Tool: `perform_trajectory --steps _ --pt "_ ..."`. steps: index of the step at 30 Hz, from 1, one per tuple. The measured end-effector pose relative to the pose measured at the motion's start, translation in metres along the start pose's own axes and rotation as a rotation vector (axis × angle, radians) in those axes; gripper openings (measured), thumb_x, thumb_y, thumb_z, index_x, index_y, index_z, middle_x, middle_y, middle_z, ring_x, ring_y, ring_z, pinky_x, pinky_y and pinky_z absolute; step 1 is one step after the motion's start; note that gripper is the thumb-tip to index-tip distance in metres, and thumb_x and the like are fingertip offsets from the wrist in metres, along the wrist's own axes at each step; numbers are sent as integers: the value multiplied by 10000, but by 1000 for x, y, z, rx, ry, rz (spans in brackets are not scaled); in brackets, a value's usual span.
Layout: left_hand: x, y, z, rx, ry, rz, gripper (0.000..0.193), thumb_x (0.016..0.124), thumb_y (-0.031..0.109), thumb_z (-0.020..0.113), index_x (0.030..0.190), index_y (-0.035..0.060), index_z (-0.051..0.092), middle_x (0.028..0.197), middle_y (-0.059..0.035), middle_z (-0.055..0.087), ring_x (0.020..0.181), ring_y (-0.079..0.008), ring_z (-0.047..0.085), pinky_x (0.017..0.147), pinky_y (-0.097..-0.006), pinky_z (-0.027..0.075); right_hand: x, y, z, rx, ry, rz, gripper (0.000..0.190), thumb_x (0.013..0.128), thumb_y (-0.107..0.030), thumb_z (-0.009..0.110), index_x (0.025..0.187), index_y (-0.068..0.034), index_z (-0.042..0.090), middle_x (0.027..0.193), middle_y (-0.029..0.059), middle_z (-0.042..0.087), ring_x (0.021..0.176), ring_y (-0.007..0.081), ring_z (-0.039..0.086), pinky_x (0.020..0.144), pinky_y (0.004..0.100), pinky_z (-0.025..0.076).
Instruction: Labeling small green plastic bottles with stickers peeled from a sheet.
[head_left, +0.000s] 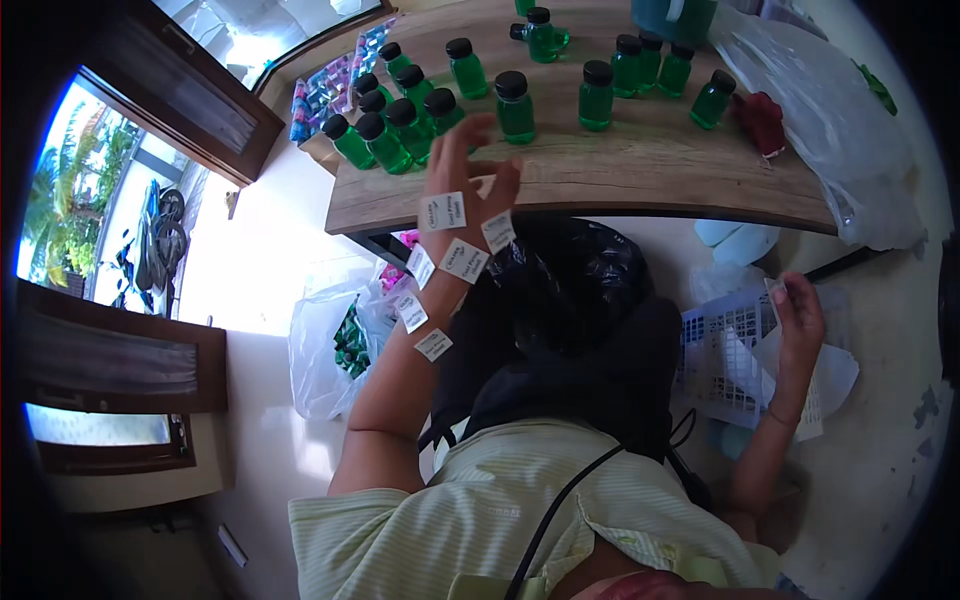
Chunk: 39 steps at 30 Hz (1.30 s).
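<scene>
My left hand (471, 176) is raised over the table's front edge, fingers bent and apart with nothing visible between them. Several small white printed labels (464, 262) are stuck to the back of this hand, the wrist and the forearm. Just beyond the fingertips stand small bottles of green liquid with black caps (515, 109), one cluster lying to the left (386, 144). Off to the right, below table height, my right hand (801, 319) pinches a small translucent piece (775, 286) between thumb and fingers. What this piece is cannot be made out.
More green bottles (596, 96) and a dark red cloth (759, 124) occupy the wooden table (600, 176). Clear plastic (840, 135) drapes its right end. A white basket (720, 352) holds sheets near my right arm; a black bag (577, 277) lies before me.
</scene>
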<state>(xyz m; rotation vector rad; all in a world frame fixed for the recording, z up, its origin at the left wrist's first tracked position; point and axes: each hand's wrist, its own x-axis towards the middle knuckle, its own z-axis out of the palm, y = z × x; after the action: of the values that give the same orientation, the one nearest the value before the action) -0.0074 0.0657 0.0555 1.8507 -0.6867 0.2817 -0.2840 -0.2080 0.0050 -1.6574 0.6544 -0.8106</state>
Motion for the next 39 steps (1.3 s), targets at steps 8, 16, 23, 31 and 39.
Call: perform_trajectory --steps 8,16,23,31,39 --pt "39 -28 -13 550 -104 -166 724 786 391 627 1325 73 262 837 -163 658 775 -360 638 631 -424 496 27 -61 137 113 -376 -244 258 830 -60 629 1083 -41 585 907 -12 566 862 62 529 807 197 418" --pt "45 -36 -5 552 170 -153 526 783 343 634 1165 60 407 806 -154 656 748 -360 641 628 -432 496 11 -77 174 168 -503 -282 246 827 -52 635 1070 -54 596 888 -22 572 800 42 517 734 178 426" --pt "38 -40 -6 543 75 -9 423 732 333 699 1085 150 556 1009 -139 610 855 -324 628 659 -394 498 16 -76 188 163 -536 -272 259 817 -44 645 1071 -58 593 900 -18 571 811 44 521 761 187 435" --pt "4 -38 -40 -505 -260 -285 532 793 372 678 1225 119 499 1072 -58 612 896 -158 624 541 -221 486 17 -96 221 492 -671 -158 337 808 -42 654 1127 -54 547 932 -20 559 845 57 538 790 199 437" --pt "-21 -48 -61 -786 -393 -424 586 825 398 625 1295 107 430 1023 -30 613 881 -145 620 535 -212 460 12 -86 259 534 -803 -75 355 799 -45 664 1123 -57 521 905 -14 551 872 65 532 800 210 440"
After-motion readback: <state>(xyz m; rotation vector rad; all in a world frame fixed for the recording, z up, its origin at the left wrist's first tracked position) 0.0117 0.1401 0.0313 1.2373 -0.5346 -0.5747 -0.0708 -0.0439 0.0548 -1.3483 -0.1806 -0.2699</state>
